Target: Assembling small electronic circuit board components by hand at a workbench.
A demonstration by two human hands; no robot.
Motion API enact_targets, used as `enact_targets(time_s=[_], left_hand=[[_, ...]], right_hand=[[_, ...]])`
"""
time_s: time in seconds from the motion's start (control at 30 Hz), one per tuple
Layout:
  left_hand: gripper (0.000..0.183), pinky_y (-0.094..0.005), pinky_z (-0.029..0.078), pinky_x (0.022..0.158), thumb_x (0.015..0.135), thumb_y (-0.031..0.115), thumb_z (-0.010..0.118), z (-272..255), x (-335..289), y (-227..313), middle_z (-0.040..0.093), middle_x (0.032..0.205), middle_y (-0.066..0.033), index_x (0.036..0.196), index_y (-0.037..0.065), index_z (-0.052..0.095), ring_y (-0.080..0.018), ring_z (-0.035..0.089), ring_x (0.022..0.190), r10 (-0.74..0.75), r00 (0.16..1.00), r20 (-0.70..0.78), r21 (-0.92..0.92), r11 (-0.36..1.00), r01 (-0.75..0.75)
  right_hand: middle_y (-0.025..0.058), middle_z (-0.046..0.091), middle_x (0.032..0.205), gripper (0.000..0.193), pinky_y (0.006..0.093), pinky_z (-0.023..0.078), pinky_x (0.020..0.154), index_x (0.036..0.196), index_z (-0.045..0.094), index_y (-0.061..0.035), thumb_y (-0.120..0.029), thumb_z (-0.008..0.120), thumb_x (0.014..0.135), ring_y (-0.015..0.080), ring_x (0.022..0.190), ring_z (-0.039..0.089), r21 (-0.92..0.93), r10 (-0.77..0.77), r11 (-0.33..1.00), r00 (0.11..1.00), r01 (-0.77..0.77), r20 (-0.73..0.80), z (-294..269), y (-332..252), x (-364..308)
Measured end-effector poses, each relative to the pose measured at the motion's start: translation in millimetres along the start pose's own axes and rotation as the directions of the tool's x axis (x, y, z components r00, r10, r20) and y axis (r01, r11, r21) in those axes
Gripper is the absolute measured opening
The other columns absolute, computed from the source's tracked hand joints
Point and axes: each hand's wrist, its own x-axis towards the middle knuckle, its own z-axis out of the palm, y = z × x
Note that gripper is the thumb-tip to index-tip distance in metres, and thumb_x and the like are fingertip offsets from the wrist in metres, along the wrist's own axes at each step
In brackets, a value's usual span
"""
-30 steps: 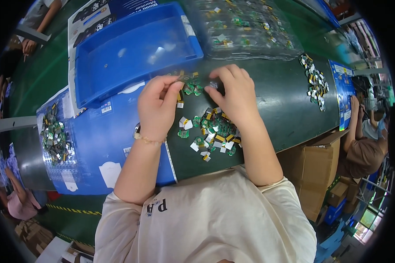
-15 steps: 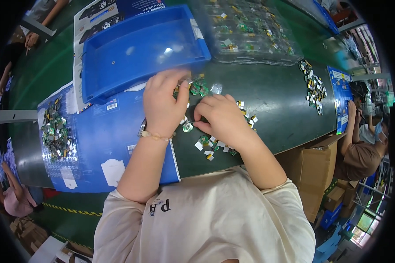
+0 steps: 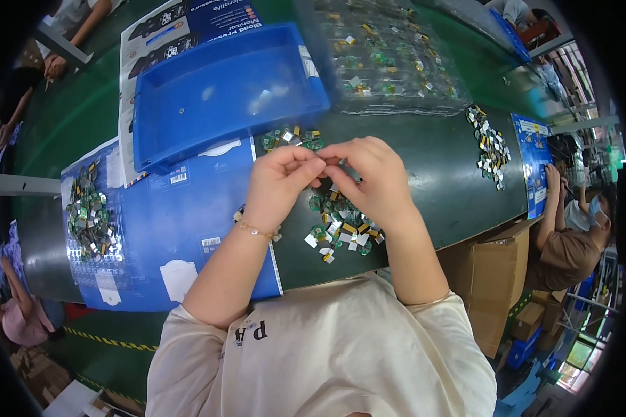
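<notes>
My left hand [image 3: 279,182] and my right hand [image 3: 372,177] meet fingertip to fingertip over the dark green table. Both are closed in a pinch. Whatever lies between the fingers is hidden or too small to make out. Just below my right hand spreads a loose pile of small circuit boards [image 3: 344,229], green with white and amber parts. Beyond my left hand, against the blue bin, lies another cluster of these boards [image 3: 285,137], partly covered by my fingers.
A blue plastic bin [image 3: 222,144] stands at the far left on printed blue sheets [image 3: 188,243]. Stacked clear trays [image 3: 396,76] hold boards at the back. More boards lie right [image 3: 490,149] and left [image 3: 90,219]. A cardboard box [image 3: 490,278] adjoins the near edge; co-workers sit around.
My hands were apart, the left by the bin and the right over the near pile. They have come together at the fingertips, uncovering more of both piles.
</notes>
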Motion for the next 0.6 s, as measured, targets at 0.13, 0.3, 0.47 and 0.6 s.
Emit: enact_targets(time_s=[0.13,0.3,0.47,0.6], left_hand=[[0.011,-0.0221,0.048,0.067,0.087,0.006,0.060,0,-2,1,0.067,0.087,-0.0090,0.095,0.000,0.057,-0.0105,0.061,0.076,-0.012,1.000,-0.003,-0.016,1.000,0.012],[0.011,-0.0211,0.047,0.066,0.087,0.005,0.059,4,-2,3,0.066,0.091,-0.0085,0.096,0.003,0.052,-0.0093,0.061,0.079,0.028,0.999,-0.029,-0.165,0.986,-0.032],[0.015,-0.0215,0.049,0.067,0.088,0.010,0.056,-5,0,-3,0.064,0.088,-0.0047,0.102,0.005,0.051,-0.0091,0.060,0.079,-0.021,0.998,0.066,-0.235,0.971,0.036],[0.012,-0.0212,0.048,0.067,0.088,0.009,0.058,-3,0,-2,0.064,0.086,-0.0039,0.098,0.005,0.053,-0.0087,0.060,0.078,-0.030,0.996,0.079,-0.173,0.984,0.043]], right_hand=[[0.0030,0.064,0.080,0.021,0.0298,0.045,0.061,0.086,0.064,-0.0077,-0.002,0.070,0.067,0.0185,0.068,0.058,0.052,0.042,0.998,0.996,-0.038,-0.078,7,-2,-2],[0.0013,0.065,0.086,0.027,0.0337,0.044,0.074,0.090,0.065,-0.0100,-0.004,0.072,0.065,0.0203,0.074,0.056,0.136,0.031,0.991,0.985,-0.008,-0.172,12,-2,-4],[0.0008,0.063,0.093,0.031,0.0353,0.042,0.079,0.091,0.067,-0.0126,-0.008,0.074,0.061,0.0216,0.083,0.054,-0.089,-0.088,0.993,0.981,0.074,-0.175,13,6,-7],[-0.0003,0.064,0.093,0.030,0.0344,0.042,0.077,0.088,0.069,-0.0142,-0.009,0.075,0.060,0.0214,0.083,0.053,-0.099,-0.094,0.992,0.977,0.076,-0.190,13,9,-7]])
